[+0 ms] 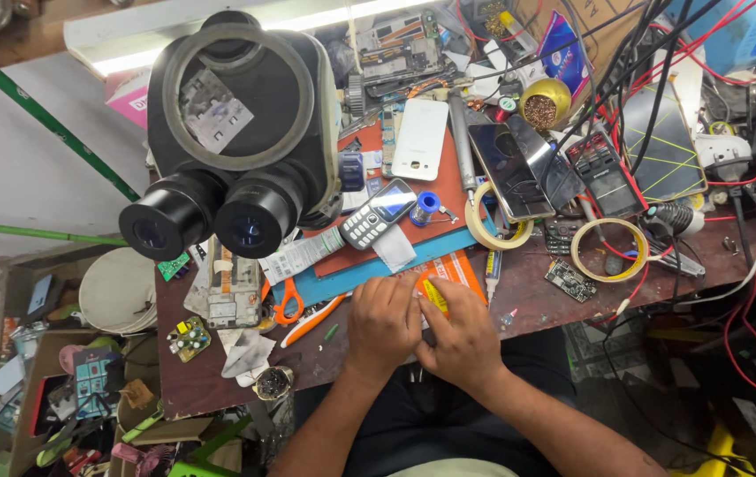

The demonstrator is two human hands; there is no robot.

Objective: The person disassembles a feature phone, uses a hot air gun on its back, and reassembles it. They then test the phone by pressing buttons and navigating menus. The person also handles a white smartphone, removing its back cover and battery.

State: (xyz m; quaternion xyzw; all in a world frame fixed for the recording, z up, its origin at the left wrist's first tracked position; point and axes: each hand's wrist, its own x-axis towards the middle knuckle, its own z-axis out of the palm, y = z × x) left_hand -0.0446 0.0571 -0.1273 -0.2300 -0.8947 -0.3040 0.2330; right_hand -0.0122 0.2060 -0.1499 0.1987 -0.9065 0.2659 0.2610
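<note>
My left hand (382, 322) and my right hand (464, 340) are pressed together at the front edge of the workbench (537, 296), fingers curled. A small yellow-handled tool (435, 296) shows between them, gripped by my right hand's thumb and fingers. My left hand's fingertips touch the same spot; what they pinch is hidden. Just beyond the hands lie an orange sheet (462, 265) and a blue mat (369, 269). A grey keypad phone (378, 214) rests on the red mat behind.
A black stereo microscope (236, 132) looms at the left. Orange scissors (288, 305), a white phone (420, 139), a dark smartphone (510, 172), two tape rolls (480, 225) (583, 238), small circuit boards (569, 280) and tangled red and black wires (749, 265) crowd the bench.
</note>
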